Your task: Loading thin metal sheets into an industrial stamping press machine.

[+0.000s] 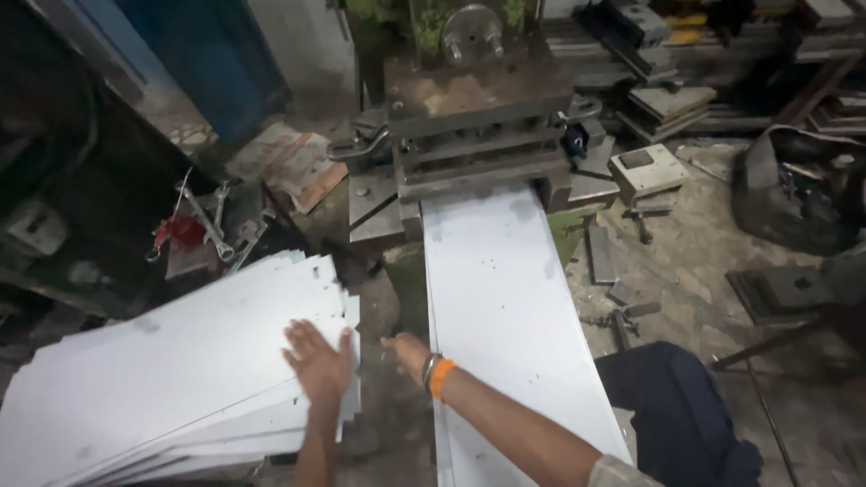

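Resting your left hand flat, fingers spread, gripping nothing, on fanned sheet-metal stack at 9 o'clock, steadying it | right hand open, empty, crossing toward it | long sheet fed into press die at 12 o'clock

Left hand flat, fingers spread, palm down; right hand reaching across leftward (fingers loosely curled), forearm extended.
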